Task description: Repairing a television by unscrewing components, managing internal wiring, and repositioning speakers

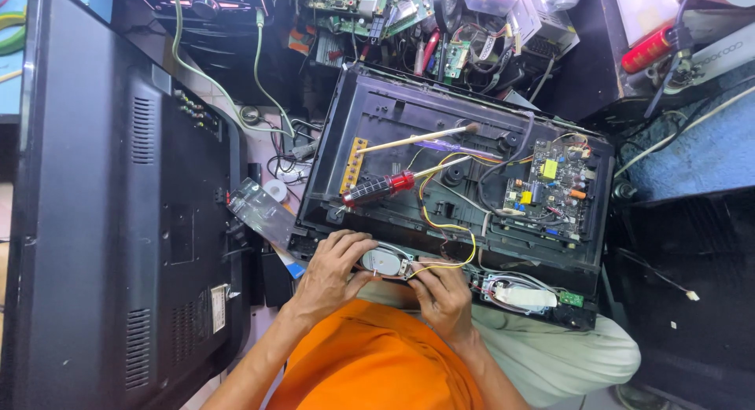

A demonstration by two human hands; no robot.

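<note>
An open black plastic television back shell [370, 103] lies across my lap. My left hand [334, 264] grips a small oval speaker [383, 261] at the shell's near edge. My right hand [442, 294] pinches the yellow and red wires [450, 225] beside that speaker. Inside the shell rest a red-and-black handled screwdriver [379, 187] and a wooden-handled brush [417, 137]. A green circuit board [548, 188] sits at the shell's right end. A second white speaker [525, 296] lies at the near right edge.
A large black television back panel [102, 221] stands at the left. Loose circuit boards and cables [393, 25] pile up at the far side. A green cable [259, 80] runs down from the top. A clear plastic stand piece [263, 209] lies left of the shell.
</note>
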